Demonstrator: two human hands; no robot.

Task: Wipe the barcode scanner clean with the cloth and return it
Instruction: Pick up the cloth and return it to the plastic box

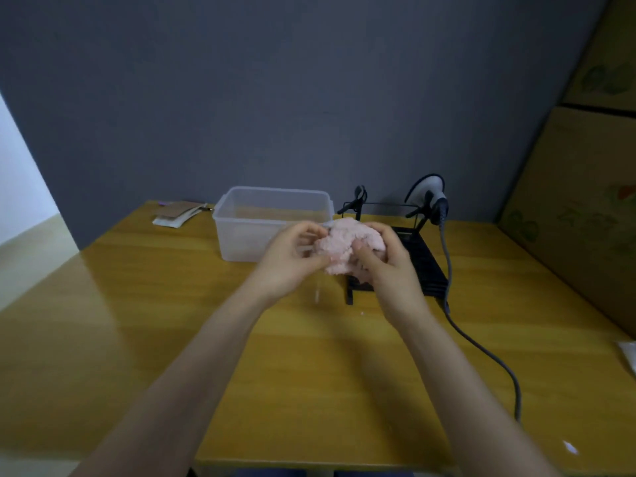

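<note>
A bunched pink cloth [339,244] is held between both hands above the middle of the wooden table [137,321]. My left hand [292,259] pinches its left edge and my right hand [387,263] grips its right side with fingers curled into it. The barcode scanner [434,196], grey and white, hangs on a black wire stand [426,266] behind and to the right of my hands. Its grey cable [481,342] runs down across the table toward the near right edge. Neither hand touches the scanner.
A clear plastic tub [272,208] stands just behind my left hand. Papers and card [177,213] lie at the far left corner. Cardboard boxes [581,201] rise along the right side. A white packet [628,354] lies at the right edge.
</note>
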